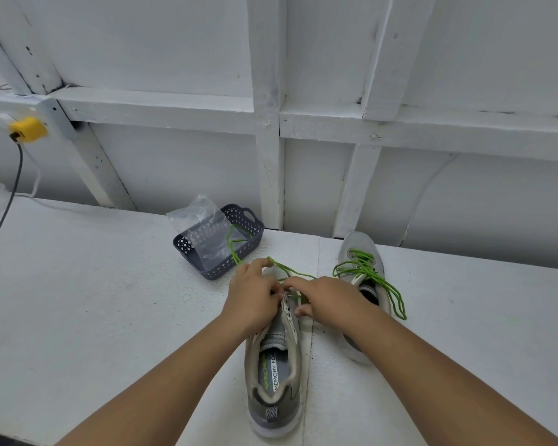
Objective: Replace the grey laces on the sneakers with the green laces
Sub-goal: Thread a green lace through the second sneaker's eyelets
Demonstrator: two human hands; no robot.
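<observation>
A grey sneaker [276, 375] lies on the white table, heel towards me. My left hand [253, 297] and my right hand [327, 299] meet over its eyelets and hide the forefoot. Both pinch a green lace [289, 270] at the eyelet rows. One end of that lace trails back into a dark basket [236, 262]. A second grey sneaker [363, 275] lies to the right, partly behind my right forearm, with a green lace [372, 278] threaded through it and its loose ends spilling over the side.
The dark perforated basket holds a clear plastic bag [203, 230] and stands just beyond the hands. A white framed wall [271, 123] closes the table's far edge. At the far left a yellow plug [28, 129] sits in a socket, its grey cable [4, 214] hanging down.
</observation>
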